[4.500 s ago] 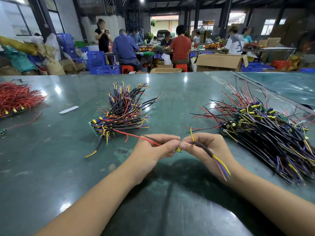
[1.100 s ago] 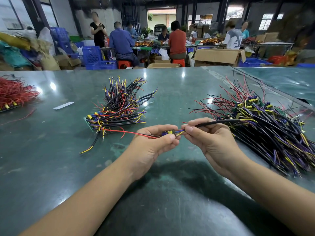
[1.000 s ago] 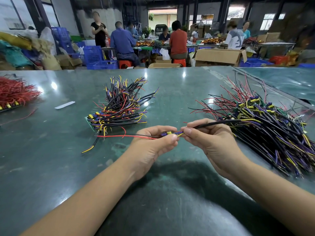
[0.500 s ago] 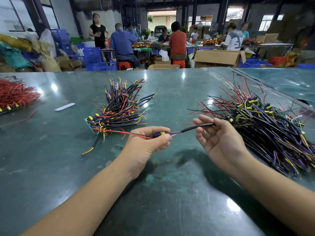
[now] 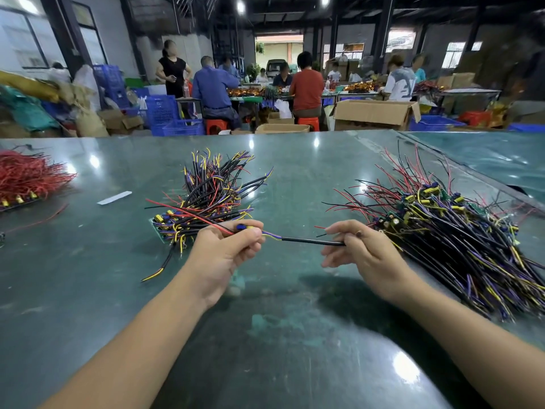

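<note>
Hands first. Left hand (image 5: 227, 252) has its fingers curled tight round one end of a thin black-sheathed cable with loose red, yellow and purple leads (image 5: 306, 240). A small blue and yellow part shows at the knuckles, and the red lead trails out past the thumb. Right hand (image 5: 362, 252) has its fingers half spread and slack. The cable's black end reaches in among them, but I cannot tell whether they pinch it or it only rests there.

Dark green glossy tabletop (image 5: 295, 335) carries everything, with lamp glare on it.

Landmark is the centre heap of black, red, yellow and purple wire harnesses on small circuit boards (image 5: 212, 196).

- Large sprawling heap of the same kind of harnesses (image 5: 460, 231): well to the right of the centre heap. The right hand is just at its near-left edge.
- Bundle of red wires with yellow ends (image 5: 26, 178): far left of the centre heap, at the frame edge.
- Open brown cardboard box (image 5: 374, 113): beyond the centre heap and to its right, past the tabletop's far edge.
- Held cable: just in front of the centre heap, lifted off the tabletop and spanning from hand to hand. Its red lead lies over the heap's near edge.
- Small flat white strip (image 5: 114, 198): left of the centre heap, lying apart.
</note>
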The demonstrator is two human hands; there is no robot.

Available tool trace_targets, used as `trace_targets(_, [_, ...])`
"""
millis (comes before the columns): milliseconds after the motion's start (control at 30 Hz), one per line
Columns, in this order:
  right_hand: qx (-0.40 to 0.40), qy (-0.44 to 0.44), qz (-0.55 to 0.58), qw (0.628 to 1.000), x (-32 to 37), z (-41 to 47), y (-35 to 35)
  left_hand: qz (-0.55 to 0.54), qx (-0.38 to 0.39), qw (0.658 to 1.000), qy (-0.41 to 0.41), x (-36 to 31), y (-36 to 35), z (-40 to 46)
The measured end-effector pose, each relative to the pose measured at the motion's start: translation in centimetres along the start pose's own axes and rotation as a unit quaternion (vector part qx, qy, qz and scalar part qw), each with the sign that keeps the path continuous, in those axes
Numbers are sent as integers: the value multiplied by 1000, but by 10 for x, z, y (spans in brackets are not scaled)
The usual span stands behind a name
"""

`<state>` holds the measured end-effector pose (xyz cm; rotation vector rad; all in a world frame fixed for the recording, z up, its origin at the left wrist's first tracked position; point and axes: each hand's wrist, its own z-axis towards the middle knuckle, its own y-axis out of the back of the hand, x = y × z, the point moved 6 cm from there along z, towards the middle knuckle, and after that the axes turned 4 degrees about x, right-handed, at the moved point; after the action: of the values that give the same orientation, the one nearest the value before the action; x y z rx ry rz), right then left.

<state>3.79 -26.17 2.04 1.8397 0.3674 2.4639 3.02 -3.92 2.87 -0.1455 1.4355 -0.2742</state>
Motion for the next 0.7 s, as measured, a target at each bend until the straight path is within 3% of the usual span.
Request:
trace_targets(133, [-72, 15, 14, 997, -3, 0, 11, 32, 3, 999, 4, 4, 3, 1])
trace_targets(200, [-176, 60, -134, 973, 9, -7, 29, 52, -5, 999, 1, 7, 3, 1])
trace_targets(267, [-230, 168, -306, 908, 36, -19, 29, 72, 0, 997, 0, 9, 0, 1])
trace_targets(333, [-154, 258, -406, 863, 53, -26, 3, 89, 34, 995, 4, 12, -6, -1])
trace_targets(367, [-90, 259, -429, 860, 53, -27, -12, 98, 62, 993, 7, 14, -10, -3])
trace_targets(433, [28, 188, -478, 857, 42, -27, -35, 115, 119, 986, 11, 17, -18, -7])
trace_targets(500, [103, 106, -546, 824, 29, -26, -43, 124, 148, 981, 14, 19, -21, -9])
trace_targets(567, [147, 76, -522, 837, 21, -26, -41, 104, 155, 982, 30, 21, -22, -8])
trace_targets(700, [171, 118, -466, 860, 20, -29, -36, 69, 141, 986, 60, 24, -22, -2])
